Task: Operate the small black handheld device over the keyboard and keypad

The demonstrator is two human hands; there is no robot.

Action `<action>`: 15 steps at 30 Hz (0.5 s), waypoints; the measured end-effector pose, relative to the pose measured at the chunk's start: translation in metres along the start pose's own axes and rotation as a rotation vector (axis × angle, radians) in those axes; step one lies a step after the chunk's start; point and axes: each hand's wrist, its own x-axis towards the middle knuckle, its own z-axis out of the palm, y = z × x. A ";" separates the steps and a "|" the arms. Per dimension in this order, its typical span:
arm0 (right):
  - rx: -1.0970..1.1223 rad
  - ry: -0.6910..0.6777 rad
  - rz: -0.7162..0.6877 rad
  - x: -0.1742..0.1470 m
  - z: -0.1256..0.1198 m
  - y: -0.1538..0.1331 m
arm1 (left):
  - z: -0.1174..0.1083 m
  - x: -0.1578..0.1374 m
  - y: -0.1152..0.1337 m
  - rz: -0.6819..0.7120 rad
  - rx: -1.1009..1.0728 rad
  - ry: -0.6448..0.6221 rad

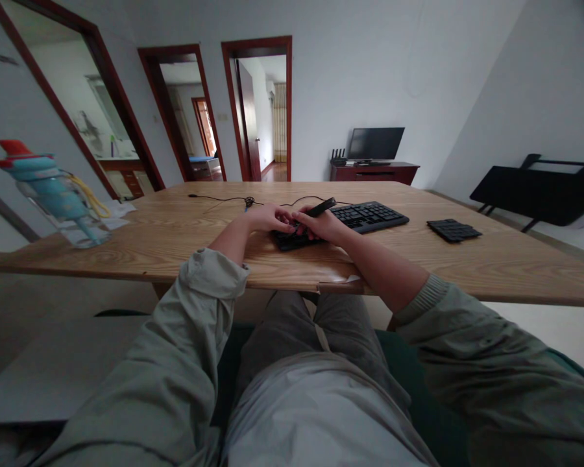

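Note:
A black keyboard [370, 217] lies on the wooden table [175, 240] in front of me, its left end covered by my hands. My right hand [324, 227] grips a slim black tool [320, 208] that sticks up and to the right, its tip above the keys. My left hand [271, 218] rests beside it on the keyboard's left end, fingers curled against the keys. Whether it holds anything small is hidden. A thin black cable [233, 199] trails away from the keyboard toward the table's far side.
A small black key pad [453, 229] lies to the right of the keyboard. A blue water bottle with a red cap [58, 198] stands at the left edge, white paper [119, 211] beside it. A monitor [374, 144] on a cabinet, a black rack [535, 191] and doorways lie beyond.

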 end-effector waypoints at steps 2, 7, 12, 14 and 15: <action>-0.009 0.036 0.006 0.001 0.001 0.001 | 0.000 0.000 -0.001 0.014 0.006 -0.002; -0.018 0.106 -0.013 0.003 0.004 0.002 | -0.001 0.000 0.000 0.008 0.002 -0.024; -0.056 0.129 0.023 0.003 0.004 0.002 | -0.002 0.001 0.001 0.011 0.058 0.020; -0.082 0.154 0.053 0.003 0.003 0.002 | -0.002 0.001 0.001 0.005 0.083 0.055; -0.094 0.163 0.063 0.003 0.004 0.003 | -0.002 0.001 0.002 0.005 0.089 0.071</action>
